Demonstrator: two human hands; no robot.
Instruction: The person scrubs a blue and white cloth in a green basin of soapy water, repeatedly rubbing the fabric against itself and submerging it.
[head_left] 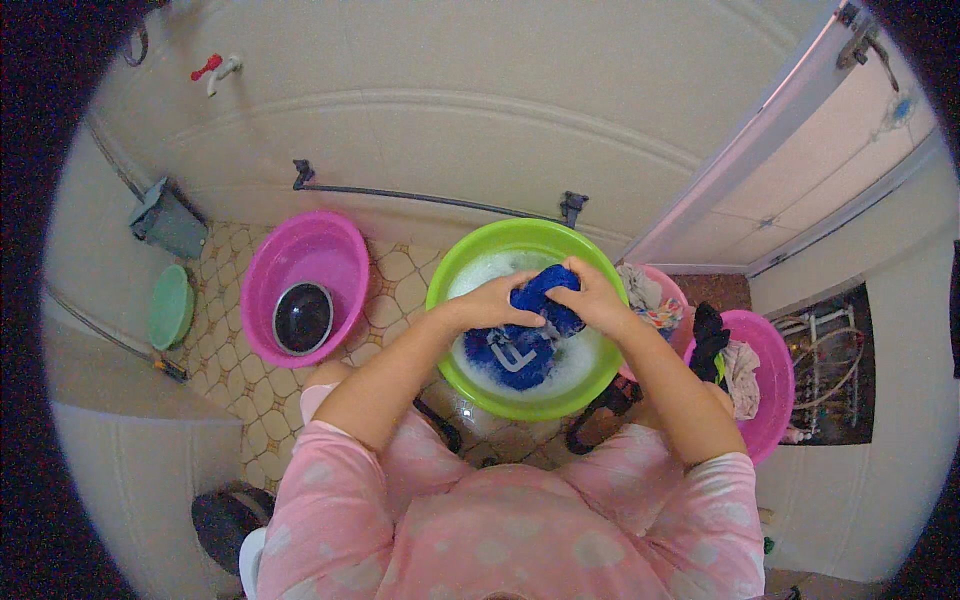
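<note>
A blue cloth garment (518,362) with a pale printed mark lies partly in foamy water inside a green basin (440,372) on the floor in front of me. Its upper part is bunched and lifted between my two hands. My left hand (498,303) is closed round the left side of the bunch. On the right side, my right hand (592,297) grips the same garment, thumb turned inward. White suds (484,272) spread over the water around the cloth. The garment's exact kind cannot be made out.
A pink basin (262,312) holding a dark round bowl (302,318) stands to the left. Right of me are a lighter pink basin (664,282) and a bright pink basin (776,400), both with clothes. A wall rail (430,200), red-handled tap (224,70) and door (790,170) lie beyond.
</note>
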